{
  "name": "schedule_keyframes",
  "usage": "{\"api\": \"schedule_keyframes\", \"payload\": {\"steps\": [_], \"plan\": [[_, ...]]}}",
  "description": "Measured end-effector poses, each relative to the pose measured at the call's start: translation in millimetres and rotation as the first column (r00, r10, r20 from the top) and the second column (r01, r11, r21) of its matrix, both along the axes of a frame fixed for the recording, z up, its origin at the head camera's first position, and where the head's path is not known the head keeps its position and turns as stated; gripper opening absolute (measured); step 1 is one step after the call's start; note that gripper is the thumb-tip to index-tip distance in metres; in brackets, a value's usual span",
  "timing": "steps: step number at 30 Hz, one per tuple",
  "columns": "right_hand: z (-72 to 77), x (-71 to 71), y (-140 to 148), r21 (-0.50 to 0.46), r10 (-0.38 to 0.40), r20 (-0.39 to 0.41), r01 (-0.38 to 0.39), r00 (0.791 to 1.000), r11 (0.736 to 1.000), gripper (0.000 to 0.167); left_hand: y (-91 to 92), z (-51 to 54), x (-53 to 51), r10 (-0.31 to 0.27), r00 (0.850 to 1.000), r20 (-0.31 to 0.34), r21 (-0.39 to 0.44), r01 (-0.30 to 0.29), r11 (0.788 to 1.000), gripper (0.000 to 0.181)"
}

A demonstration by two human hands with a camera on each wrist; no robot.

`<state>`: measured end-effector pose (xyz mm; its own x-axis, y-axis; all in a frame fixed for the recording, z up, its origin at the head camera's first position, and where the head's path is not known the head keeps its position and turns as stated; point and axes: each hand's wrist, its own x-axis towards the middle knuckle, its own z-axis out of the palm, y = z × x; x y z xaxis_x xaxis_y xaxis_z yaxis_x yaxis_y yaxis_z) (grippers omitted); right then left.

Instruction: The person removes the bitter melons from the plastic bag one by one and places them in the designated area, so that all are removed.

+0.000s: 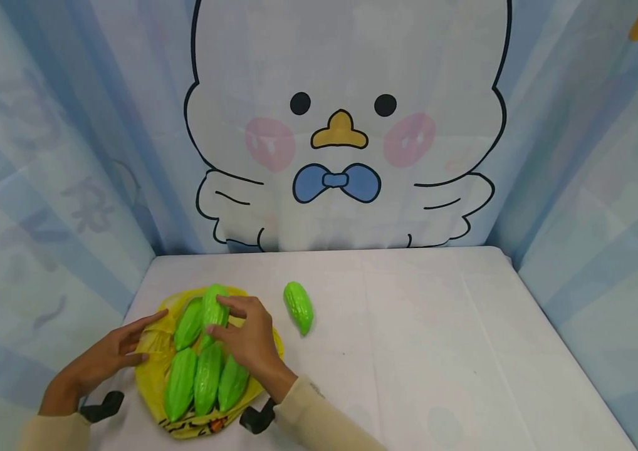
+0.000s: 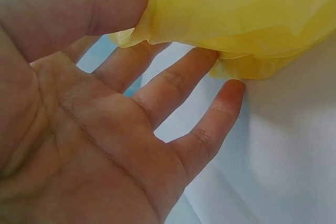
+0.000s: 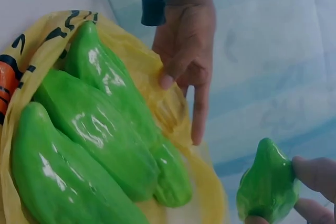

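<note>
My right hand pinches a green bitter melon between thumb and fingers, over the far part of a yellow plastic bag. In the right wrist view this melon appears upright at the lower right, held clear of the bag. Several more glossy bitter melons lie on the opened bag. At the bag's left edge is my left hand, its fingers extended and touching the plastic. The left wrist view has the bag resting against those fingers, with some fingertips hidden behind it.
One more bitter melon lies by itself on the white table, right of the bag. Light blue curtains surround the table on the left, back and right. Black wrist mounts sit near both wrists.
</note>
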<state>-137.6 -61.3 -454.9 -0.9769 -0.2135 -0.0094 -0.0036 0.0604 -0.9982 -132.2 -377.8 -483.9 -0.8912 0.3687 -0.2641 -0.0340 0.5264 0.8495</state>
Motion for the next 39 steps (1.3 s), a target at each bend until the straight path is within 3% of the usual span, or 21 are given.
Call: {"api": "schedule_keyframes", "payload": {"steps": [10,19,29,39], "plan": [[2.5,-9.6,32,-0.025,-0.067,-0.088,0.065,0.994,0.998,0.054,0.3,0.8,-0.9,-0.017,0.999,0.033,0.001,0.017,1.0,0.077],[1.8,-18.0,67,0.005,-0.171,-0.105,0.173,0.98,0.985,0.054,0.7,-1.0,-1.1,-0.012,1.0,0.003,-0.026,0.012,1.0,0.077],[-13.2,-27.4,104,0.067,-0.275,-0.099,0.282,0.956,0.957,0.054,0.1,-0.3,-2.1,-0.019,1.0,0.02,-0.028,0.02,0.999,0.077],[-31.0,-35.1,133,0.122,-0.365,-0.07,0.371,0.928,0.92,0.054,0.4,0.2,-2.3,-0.018,0.998,0.065,0.029,0.016,0.999,0.078]]}}
